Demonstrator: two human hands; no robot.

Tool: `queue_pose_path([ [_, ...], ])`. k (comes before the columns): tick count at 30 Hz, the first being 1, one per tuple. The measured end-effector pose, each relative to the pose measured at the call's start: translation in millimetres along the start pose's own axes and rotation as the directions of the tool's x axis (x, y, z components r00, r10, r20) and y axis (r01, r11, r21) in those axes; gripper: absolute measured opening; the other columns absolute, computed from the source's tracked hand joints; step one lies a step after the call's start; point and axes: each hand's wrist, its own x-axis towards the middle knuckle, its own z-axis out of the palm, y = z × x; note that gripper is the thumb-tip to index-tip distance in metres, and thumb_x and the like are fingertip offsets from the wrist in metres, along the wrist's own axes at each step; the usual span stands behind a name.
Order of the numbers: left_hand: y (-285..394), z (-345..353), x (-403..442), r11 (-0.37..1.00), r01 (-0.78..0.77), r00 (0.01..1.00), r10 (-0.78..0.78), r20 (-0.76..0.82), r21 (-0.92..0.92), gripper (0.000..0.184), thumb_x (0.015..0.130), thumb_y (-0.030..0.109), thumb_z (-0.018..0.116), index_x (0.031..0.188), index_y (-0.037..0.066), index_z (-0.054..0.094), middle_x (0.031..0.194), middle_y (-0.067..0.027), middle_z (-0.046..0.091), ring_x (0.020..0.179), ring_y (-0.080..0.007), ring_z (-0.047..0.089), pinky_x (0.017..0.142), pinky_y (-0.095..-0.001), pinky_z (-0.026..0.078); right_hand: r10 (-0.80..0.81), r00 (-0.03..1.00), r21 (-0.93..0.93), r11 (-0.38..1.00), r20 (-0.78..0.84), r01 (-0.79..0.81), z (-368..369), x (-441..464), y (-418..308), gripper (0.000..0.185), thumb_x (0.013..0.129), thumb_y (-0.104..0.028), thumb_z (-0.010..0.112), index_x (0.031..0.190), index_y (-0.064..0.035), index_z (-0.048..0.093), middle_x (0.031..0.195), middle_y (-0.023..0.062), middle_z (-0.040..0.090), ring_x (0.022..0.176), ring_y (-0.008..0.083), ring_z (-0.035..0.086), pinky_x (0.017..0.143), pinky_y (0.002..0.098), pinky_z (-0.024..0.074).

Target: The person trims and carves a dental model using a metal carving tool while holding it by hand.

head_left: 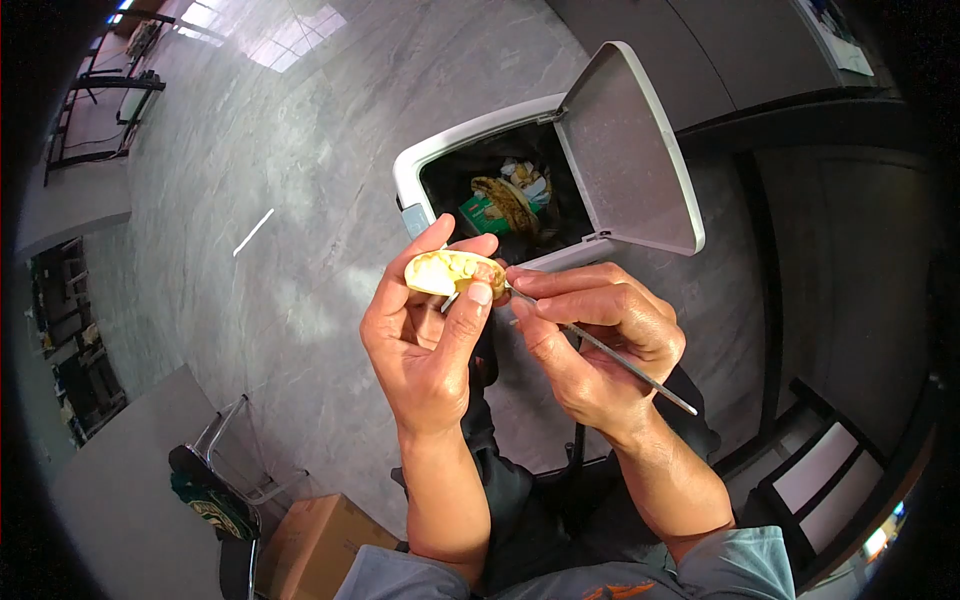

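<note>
My left hand (425, 350) is closed around a pale yellow, oval piece (440, 272) with a lumpy surface and a browner right end; I cannot make out its kind. In my right hand (605, 345), the fingers pinch a thin metal rod (630, 367), slanting down to the right. Its upper tip meets or nearly meets the right end of the yellow piece, where fingers partly hide it. Both hands are over the near edge of an open trash bin (410, 165).
The bin's lid (640, 150) stands raised on the right, beside dark cabinets (680, 50). Inside lie a green packet (483, 214), a brown peel-like scrap (508, 203) and crumpled waste. A cardboard box (325, 550) and a chair (215, 500) are at lower left. A white strip (253, 232) lies on the floor.
</note>
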Motion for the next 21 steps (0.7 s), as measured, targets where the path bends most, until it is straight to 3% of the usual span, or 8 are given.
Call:
queue_pose_path([
  [3,-0.3,-1.0,0.3,1.000,-0.010,1.000,0.010,0.009,0.007,0.047,0.094,-0.004,0.067,0.139,-0.007,0.053,0.120,-0.0237,0.069,0.101,-0.0186,0.069,0.092,-0.0322,0.056,0.004,1.000,-0.004,1.000,0.008,-0.004,-0.3,0.0,-0.3,0.014,0.077,0.009,0.079,0.087,0.0006,0.073,0.096,0.0170,0.077,0.087,0.0216,0.077,0.076,0.0289,0.0612],
  [6,-0.3,-1.0,0.5,1.000,-0.015,1.000,0.015,0.010,0.015,0.047,0.094,-0.005,0.066,0.139,-0.007,0.053,0.120,-0.0238,0.069,0.102,-0.0184,0.068,0.093,-0.0318,0.056,-0.002,0.996,-0.041,0.999,0.091,0.006,-5.2,0.1,-2.9,0.015,0.081,0.014,0.076,0.089,0.0034,0.068,0.100,0.0205,0.073,0.100,0.0291,0.075,0.083,0.0330,0.0632],
  [9,-0.2,-1.0,0.3,1.000,-0.016,1.000,0.016,0.012,0.019,0.047,0.094,-0.005,0.066,0.139,-0.007,0.053,0.120,-0.0238,0.069,0.102,-0.0182,0.068,0.093,-0.0314,0.055,0.017,1.000,-0.039,0.999,0.003,-0.017,-0.3,0.5,-3.2,0.015,0.076,0.009,0.079,0.087,0.0002,0.074,0.095,0.0164,0.077,0.086,0.0215,0.077,0.075,0.0293,0.0609],
  [15,-0.1,-1.5,0.5,1.000,-0.014,1.000,0.014,0.010,0.015,0.047,0.093,-0.006,0.066,0.138,-0.007,0.053,0.120,-0.0238,0.069,0.102,-0.0181,0.068,0.093,-0.0311,0.055,-0.062,0.997,-0.051,0.997,0.035,0.063,-1.2,2.2,-1.4,0.016,0.075,0.010,0.079,0.086,0.0002,0.073,0.094,0.0163,0.077,0.086,0.0222,0.077,0.077,0.0297,0.0606],
  [21,-1.4,-1.6,0.1,1.000,-0.027,1.000,0.027,0.015,0.003,0.048,0.093,-0.007,0.067,0.139,-0.007,0.053,0.120,-0.0241,0.069,0.102,-0.0183,0.069,0.093,-0.0308,0.055,-0.033,0.999,-0.067,0.997,0.014,0.034,-0.5,1.2,-3.9,0.016,0.074,0.010,0.080,0.086,0.0005,0.073,0.094,0.0164,0.077,0.088,0.0231,0.077,0.077,0.0303,0.0608],
])
